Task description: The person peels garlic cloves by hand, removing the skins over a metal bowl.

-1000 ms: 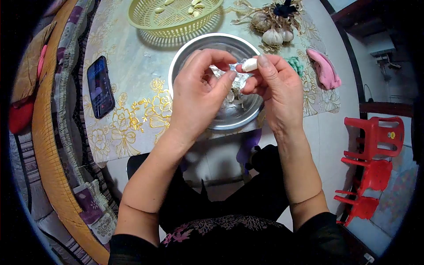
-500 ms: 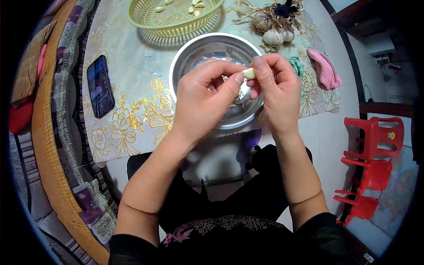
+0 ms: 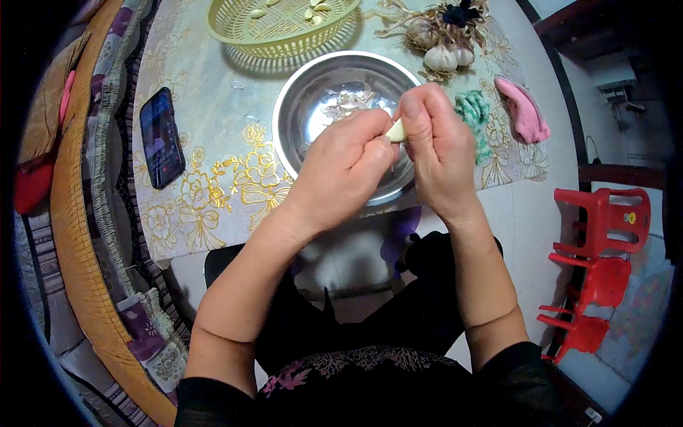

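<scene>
Over the metal bowl (image 3: 283,92), a pale garlic clove (image 3: 397,132) is pinched between both hands. My left hand (image 3: 348,160) has its thumb and fingers closed at the clove's left end. My right hand (image 3: 437,149) grips the clove's right side between thumb and curled fingers. Bits of thin garlic skin (image 3: 348,103) lie in the bowl below. Beyond it, a yellow-green basket (image 3: 292,48) holds several cloves (image 3: 317,10). Whole garlic bulbs (image 3: 441,58) with dry stalks lie at the back right.
A phone (image 3: 162,139) lies on the patterned tablecloth (image 3: 206,92) at the left. Green mesh (image 3: 475,117) and a pink cloth (image 3: 521,110) are right of the bowl. Red plastic chairs (image 3: 601,224) stand on the floor at the far right.
Both hands have come closer together around the clove and moved slightly down. The clove now shows a pale yellow-green surface instead of white, and more of the bowl's inside is visible.
</scene>
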Demonstrator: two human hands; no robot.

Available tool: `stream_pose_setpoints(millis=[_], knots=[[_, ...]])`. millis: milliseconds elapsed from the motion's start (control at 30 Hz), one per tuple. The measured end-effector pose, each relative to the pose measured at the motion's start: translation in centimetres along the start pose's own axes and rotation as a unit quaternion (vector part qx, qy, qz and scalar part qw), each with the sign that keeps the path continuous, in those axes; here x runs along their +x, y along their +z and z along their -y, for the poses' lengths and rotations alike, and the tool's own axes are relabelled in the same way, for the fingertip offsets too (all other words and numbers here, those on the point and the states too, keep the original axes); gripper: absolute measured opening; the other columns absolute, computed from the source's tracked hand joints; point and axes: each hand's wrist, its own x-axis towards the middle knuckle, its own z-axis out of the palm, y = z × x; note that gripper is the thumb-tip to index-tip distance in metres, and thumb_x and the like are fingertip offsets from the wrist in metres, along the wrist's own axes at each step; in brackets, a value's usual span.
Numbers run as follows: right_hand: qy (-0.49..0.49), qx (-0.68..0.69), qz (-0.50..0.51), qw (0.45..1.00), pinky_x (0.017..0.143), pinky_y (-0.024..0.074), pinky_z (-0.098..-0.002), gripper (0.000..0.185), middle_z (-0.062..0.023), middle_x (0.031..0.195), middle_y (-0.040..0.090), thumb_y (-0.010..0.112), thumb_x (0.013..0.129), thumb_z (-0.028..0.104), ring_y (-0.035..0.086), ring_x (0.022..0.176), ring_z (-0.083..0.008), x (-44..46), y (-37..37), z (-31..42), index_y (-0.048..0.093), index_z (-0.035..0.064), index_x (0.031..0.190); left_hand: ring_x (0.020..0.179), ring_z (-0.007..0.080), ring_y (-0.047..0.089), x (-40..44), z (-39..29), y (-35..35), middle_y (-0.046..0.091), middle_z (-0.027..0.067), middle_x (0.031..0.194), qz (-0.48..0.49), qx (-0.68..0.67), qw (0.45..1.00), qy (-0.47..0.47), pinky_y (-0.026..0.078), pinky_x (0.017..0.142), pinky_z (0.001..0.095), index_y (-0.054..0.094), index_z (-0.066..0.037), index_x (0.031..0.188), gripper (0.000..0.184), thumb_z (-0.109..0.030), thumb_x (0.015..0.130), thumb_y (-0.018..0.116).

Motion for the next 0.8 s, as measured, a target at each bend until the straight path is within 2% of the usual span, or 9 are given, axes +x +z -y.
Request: stream_pose_setpoints(millis=[33,133,233,367,567,667,733,800], knots=[[-0.006,-0.009,0.001,1.000,0.051,0.0439,-0.0347,0.020,-0.0125,0.067,0.057,0.047,0.095,0.023,0.059,0.058,-0.0282,0.0,0.1,0.1,0.050,0.0044,0.089,0.066,0.0119,0.046,0.0,0.2,0.1,0.050,0.0035,0.071,-0.013,0.019,0.999,0.024,0.039,0.061,0.0263,0.056,0.001,0.088,0.021,-0.012,0.082,0.040],[-0.004,-0.012,0.011,1.000,0.051,0.0436,-0.0365,0.020,-0.0141,0.068,0.056,0.045,0.095,0.023,0.059,0.060,-0.0318,0.1,0.1,0.7,0.050,0.0044,0.089,0.068,0.0374,0.052,0.1,-0.2,0.2,0.051,0.0195,0.071,-0.031,0.038,0.998,0.042,0.041,0.063,0.0434,0.050,0.001,0.079,0.015,-0.013,0.078,0.045],[0.007,0.012,0.014,1.000,0.052,0.0433,-0.0363,0.021,-0.0149,0.069,0.055,0.045,0.096,0.023,0.057,0.060,-0.0316,0.0,0.0,0.9,0.051,0.0039,0.089,0.067,0.0378,0.052,0.0,-0.2,0.4,0.051,0.0204,0.071,-0.048,0.038,0.996,0.063,0.041,0.062,0.0446,0.050,0.001,0.078,0.014,-0.012,0.078,0.044],[0.009,0.048,0.007,0.999,0.053,0.0425,-0.0344,0.022,-0.0140,0.068,0.053,0.043,0.097,0.021,0.055,0.057,-0.0288,0.0,0.2,0.7,0.051,0.0028,0.089,0.063,0.0351,0.050,-0.1,-0.1,0.7,0.050,0.0196,0.070,-0.053,0.012,0.997,0.053,0.041,0.059,0.0417,0.049,0.001,0.076,0.014,-0.012,0.078,0.044],[0.073,0.184,-0.001,0.980,0.051,0.0405,-0.0246,0.027,-0.0031,0.066,0.053,0.042,0.098,0.026,0.051,0.056,-0.0101,0.0,0.6,1.1,0.051,0.0035,0.087,0.061,0.0271,0.049,-0.1,-0.8,0.3,0.049,0.0153,0.067,-0.037,-0.061,0.997,0.008,0.039,0.058,0.0362,0.050,0.001,0.075,0.014,-0.011,0.079,0.043],[0.144,0.278,0.005,0.950,0.049,0.0379,-0.0184,0.027,0.0011,0.067,0.052,0.043,0.098,0.027,0.047,0.055,-0.0032,0.2,0.6,0.3,0.052,0.0049,0.087,0.063,0.0240,0.049,-0.1,-0.8,-0.2,0.049,0.0131,0.068,-0.031,-0.079,0.996,-0.013,0.039,0.059,0.0346,0.051,0.001,0.077,0.014,-0.011,0.082,0.045],[0.142,0.289,0.004,0.947,0.048,0.0369,-0.0166,0.026,0.0016,0.067,0.052,0.043,0.097,0.027,0.046,0.054,-0.0024,0.2,0.5,0.4,0.052,0.0052,0.087,0.065,0.0220,0.049,-0.1,-1.3,-0.3,0.050,0.0116,0.071,-0.060,-0.062,0.996,-0.010,0.039,0.059,0.0327,0.051,0.001,0.080,0.014,-0.012,0.083,0.048],[0.141,0.297,-0.001,0.944,0.047,0.0366,-0.0157,0.026,0.0018,0.067,0.052,0.043,0.097,0.027,0.045,0.053,-0.0020,0.2,0.6,0.4,0.053,0.0052,0.087,0.066,0.0118,0.047,0.2,-0.7,-0.3,0.051,0.0054,0.077,-0.098,-0.012,0.994,0.054,0.039,0.058,0.0252,0.052,0.000,0.086,0.014,-0.014,0.088,0.048]])
